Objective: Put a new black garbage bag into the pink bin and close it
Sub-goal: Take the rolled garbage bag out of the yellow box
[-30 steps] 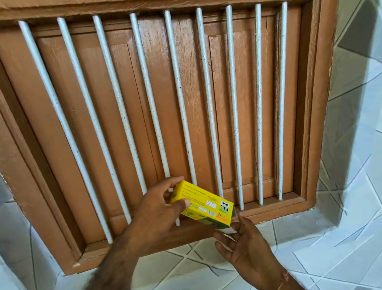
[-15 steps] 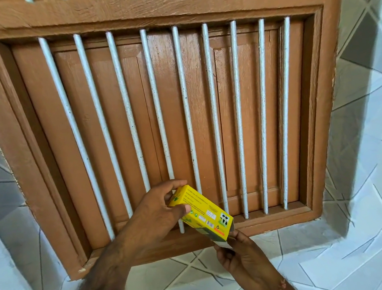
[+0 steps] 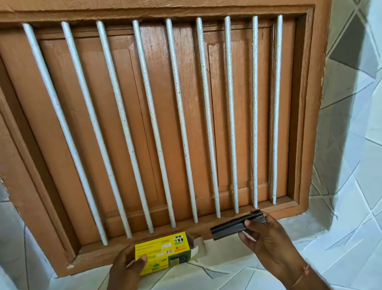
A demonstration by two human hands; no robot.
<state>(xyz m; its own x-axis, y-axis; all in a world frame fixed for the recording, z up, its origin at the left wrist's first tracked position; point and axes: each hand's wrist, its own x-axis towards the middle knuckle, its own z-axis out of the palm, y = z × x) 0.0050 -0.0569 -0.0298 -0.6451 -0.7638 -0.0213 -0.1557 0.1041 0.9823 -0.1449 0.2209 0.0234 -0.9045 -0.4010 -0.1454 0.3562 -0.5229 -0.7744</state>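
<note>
A yellow carton of garbage bags [image 3: 163,253] is gripped at its left end by the left hand [image 3: 126,267], the thumb laid across its front face and the fingers curled behind it. The carton is held level in front of the lower rail of a brown wooden window frame [image 3: 306,117], and its right end flap [image 3: 199,246] stands open.

A folded black garbage bag [image 3: 234,226] is pinched near its right end by the right hand [image 3: 269,242], thumb on the near side and fingers wrapped behind. The bag is held clear of the carton, just to the right of the open flap and slightly higher, tilted so that its right end is raised toward the sill. A thin thread band [image 3: 304,273] is worn on the right wrist.

Behind both hands, white vertical bars [image 3: 181,120] are set in the frame before closed wooden shutters [image 3: 242,118]. Pale tiled wall [image 3: 359,177] surrounds the window. The pink bin is not seen in the view.
</note>
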